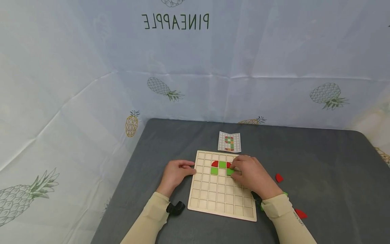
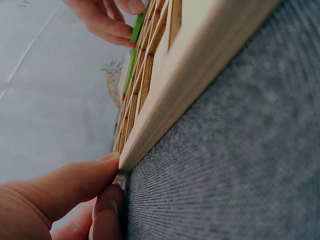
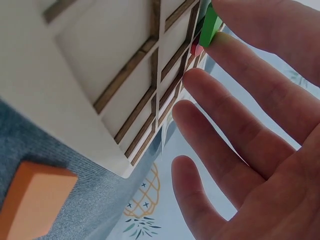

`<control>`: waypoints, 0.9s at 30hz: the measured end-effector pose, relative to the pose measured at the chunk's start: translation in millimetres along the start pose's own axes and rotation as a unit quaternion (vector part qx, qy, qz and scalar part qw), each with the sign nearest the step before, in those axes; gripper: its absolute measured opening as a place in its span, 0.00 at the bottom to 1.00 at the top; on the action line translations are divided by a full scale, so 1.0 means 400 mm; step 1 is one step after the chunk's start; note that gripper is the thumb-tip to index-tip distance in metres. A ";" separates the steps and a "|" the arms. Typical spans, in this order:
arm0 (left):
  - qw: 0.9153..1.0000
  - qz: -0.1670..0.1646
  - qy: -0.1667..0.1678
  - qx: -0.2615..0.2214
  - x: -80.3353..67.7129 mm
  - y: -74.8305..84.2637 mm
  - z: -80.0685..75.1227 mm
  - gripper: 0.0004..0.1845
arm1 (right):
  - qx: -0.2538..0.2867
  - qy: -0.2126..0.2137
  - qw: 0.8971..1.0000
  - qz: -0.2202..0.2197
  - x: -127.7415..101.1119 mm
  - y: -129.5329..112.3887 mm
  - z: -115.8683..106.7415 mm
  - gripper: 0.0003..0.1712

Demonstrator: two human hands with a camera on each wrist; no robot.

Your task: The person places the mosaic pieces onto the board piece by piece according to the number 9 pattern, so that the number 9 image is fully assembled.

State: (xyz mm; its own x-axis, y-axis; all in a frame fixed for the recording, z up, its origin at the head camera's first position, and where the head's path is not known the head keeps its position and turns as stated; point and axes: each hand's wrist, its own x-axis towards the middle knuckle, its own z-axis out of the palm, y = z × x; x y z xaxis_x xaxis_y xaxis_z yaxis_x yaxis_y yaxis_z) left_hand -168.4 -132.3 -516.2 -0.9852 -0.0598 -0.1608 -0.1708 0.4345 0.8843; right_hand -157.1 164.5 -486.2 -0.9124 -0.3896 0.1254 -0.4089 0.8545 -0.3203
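Note:
A pale wooden grid board (image 1: 213, 198) lies on the dark table. My left hand (image 1: 175, 174) holds its left edge, thumb and fingertips at the wooden rim (image 2: 150, 132). Over the upper right cells, my right hand (image 1: 251, 174) pinches a green square (image 3: 210, 26) between thumb and index finger; the other fingers are spread. Just above that square is a red quarter-round piece (image 1: 228, 165), partly covered by fingers. To the left on the board sit another red quarter-round (image 1: 215, 164), a green square (image 1: 222, 164) beside it and one more green square (image 1: 214, 170) below.
A small pattern card (image 1: 220, 145) lies just beyond the board. Right of the board are loose red pieces (image 1: 301, 214), green ones (image 1: 285, 193) partly hidden by the right arm, and an orange block (image 3: 37, 200). A pineapple-print curtain (image 1: 195, 54) hangs behind the table.

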 end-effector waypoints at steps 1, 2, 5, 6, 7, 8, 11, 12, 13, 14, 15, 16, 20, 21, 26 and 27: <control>1.000 -0.001 0.000 0.001 0.001 0.000 0.000 0.15 | 0.000 0.001 1.000 -0.001 0.000 0.001 0.000 0.09; 1.000 -0.003 0.000 0.002 0.002 0.000 0.001 0.14 | 0.000 0.002 1.000 -0.002 0.000 0.002 0.000 0.09; 1.000 -0.001 -0.001 0.003 0.003 0.000 0.001 0.14 | 0.002 0.000 1.000 -0.002 -0.001 0.003 -0.001 0.09; 1.000 -0.002 -0.001 0.002 0.004 0.000 0.001 0.14 | 0.002 0.000 1.000 -0.001 -0.001 0.003 -0.001 0.09; 1.000 -0.002 -0.002 0.002 0.004 -0.001 0.001 0.14 | 0.001 -0.001 1.000 -0.001 -0.002 0.004 -0.001 0.09; 1.000 -0.002 -0.003 0.001 0.004 -0.001 0.001 0.14 | 0.002 -0.003 1.000 0.000 -0.002 0.003 -0.001 0.10; 1.000 0.003 -0.003 0.002 0.004 -0.001 0.002 0.15 | 0.006 -0.006 1.000 0.005 -0.002 0.001 -0.002 0.10; 1.000 0.002 -0.003 0.003 0.004 -0.001 0.002 0.15 | 0.008 -0.006 1.000 0.006 -0.001 0.001 -0.002 0.09; 1.000 0.002 -0.002 0.006 0.005 -0.002 0.002 0.15 | 0.009 -0.007 1.000 0.008 -0.001 0.000 -0.002 0.09; 1.000 0.003 -0.003 0.007 0.006 -0.001 0.002 0.15 | 0.010 -0.007 1.000 0.009 -0.001 0.000 -0.003 0.10; 1.000 0.004 -0.002 0.009 0.006 -0.001 0.002 0.15 | 0.010 -0.007 1.000 0.009 -0.001 0.000 -0.003 0.10; 1.000 0.002 -0.002 0.009 0.006 -0.001 0.002 0.15 | 0.011 -0.007 1.000 0.010 -0.001 0.000 -0.002 0.10; 1.000 0.001 -0.002 0.007 0.004 -0.001 0.001 0.14 | 0.011 -0.009 1.000 0.011 -0.001 -0.002 -0.002 0.10; 1.000 0.000 -0.002 0.007 0.004 -0.001 0.001 0.14 | 0.012 -0.010 1.000 0.012 -0.001 -0.003 -0.001 0.10; 1.000 -0.002 -0.002 0.006 0.004 -0.002 0.001 0.15 | 0.011 -0.006 1.000 0.009 -0.003 -0.008 -0.002 0.09; 1.000 0.000 -0.003 0.006 0.004 -0.002 0.001 0.15 | 0.011 -0.005 1.000 0.008 -0.003 -0.010 -0.002 0.09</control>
State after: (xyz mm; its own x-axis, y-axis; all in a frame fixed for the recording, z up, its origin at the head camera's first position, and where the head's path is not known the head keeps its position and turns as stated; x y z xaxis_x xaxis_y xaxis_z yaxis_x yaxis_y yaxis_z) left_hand -170.0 -132.4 -517.5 -0.9849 -0.0550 -0.1643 -0.1715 0.4454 0.8788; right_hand -154.4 162.0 -484.4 -0.9184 -0.3799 0.1106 -0.3941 0.8529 -0.3424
